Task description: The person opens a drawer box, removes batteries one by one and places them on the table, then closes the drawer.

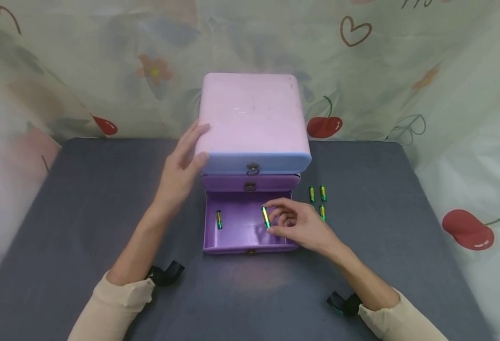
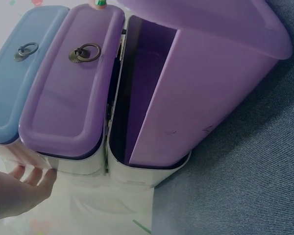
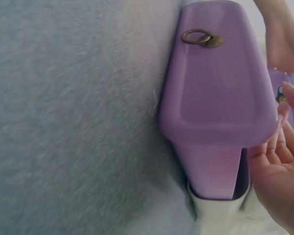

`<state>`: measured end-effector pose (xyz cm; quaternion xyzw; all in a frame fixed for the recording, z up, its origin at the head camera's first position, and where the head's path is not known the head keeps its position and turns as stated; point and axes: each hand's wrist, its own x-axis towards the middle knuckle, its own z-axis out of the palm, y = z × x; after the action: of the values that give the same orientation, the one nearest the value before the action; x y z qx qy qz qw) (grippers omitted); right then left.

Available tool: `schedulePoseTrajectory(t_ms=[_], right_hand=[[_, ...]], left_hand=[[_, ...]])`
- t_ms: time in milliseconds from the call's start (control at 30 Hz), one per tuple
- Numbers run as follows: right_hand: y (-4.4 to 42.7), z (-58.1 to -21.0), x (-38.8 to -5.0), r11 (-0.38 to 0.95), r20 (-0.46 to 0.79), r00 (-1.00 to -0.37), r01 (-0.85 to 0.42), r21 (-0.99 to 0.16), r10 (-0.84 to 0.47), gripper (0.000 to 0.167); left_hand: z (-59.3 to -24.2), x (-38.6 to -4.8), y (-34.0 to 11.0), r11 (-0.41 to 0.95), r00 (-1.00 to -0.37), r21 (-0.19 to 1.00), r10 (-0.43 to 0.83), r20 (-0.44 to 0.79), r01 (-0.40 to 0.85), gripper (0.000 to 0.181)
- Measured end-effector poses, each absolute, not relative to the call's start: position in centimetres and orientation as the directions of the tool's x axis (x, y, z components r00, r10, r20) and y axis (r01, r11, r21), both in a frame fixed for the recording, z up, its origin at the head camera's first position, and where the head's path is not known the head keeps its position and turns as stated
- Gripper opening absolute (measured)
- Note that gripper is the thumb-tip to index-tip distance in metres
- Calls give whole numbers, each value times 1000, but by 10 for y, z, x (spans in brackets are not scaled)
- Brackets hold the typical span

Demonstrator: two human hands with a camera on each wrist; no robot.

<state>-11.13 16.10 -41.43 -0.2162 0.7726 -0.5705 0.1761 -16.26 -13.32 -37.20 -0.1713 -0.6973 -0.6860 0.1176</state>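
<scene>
In the head view my right hand (image 1: 303,225) pinches a green and gold battery (image 1: 266,218) between thumb and forefinger, above the pulled-out purple bottom drawer (image 1: 241,241). A second battery (image 1: 219,219) lies in that drawer on its left side. My left hand (image 1: 179,170) rests against the left side of a small drawer cabinet (image 1: 252,118) with a pale pink top. In the left wrist view, the left hand's fingers (image 2: 48,178) touch the cabinet's side. The right wrist view shows the right hand (image 3: 279,171) beside the drawer front (image 3: 215,83), with the battery partly hidden.
Several batteries (image 1: 323,192) lie on the dark grey table (image 1: 361,180) to the right of the cabinet. Above the bottom drawer are a blue drawer (image 1: 228,164) and a purple middle drawer (image 1: 224,183), both with ring pulls. A patterned curtain (image 1: 118,57) hangs behind.
</scene>
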Motion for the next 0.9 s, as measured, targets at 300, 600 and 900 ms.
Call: schedulePoseTrajectory(t_ms=[300,600,900], right_hand=[[174,-415,-108,218,-6,-860,-122,-968,-511,45],[185,-414,-104,209,3,-871,-122,-970,-492,46],[204,-418,-101,253,-7,-891,-122,-960,-455,45]], left_hand=[[-372,-162,-134,16,-918,919,53,394,395,47],[-376,-163,-132,-11,-909,910,37,415,414,47],[-376,-163,-127,-37,-897,898,32,440,439,47]])
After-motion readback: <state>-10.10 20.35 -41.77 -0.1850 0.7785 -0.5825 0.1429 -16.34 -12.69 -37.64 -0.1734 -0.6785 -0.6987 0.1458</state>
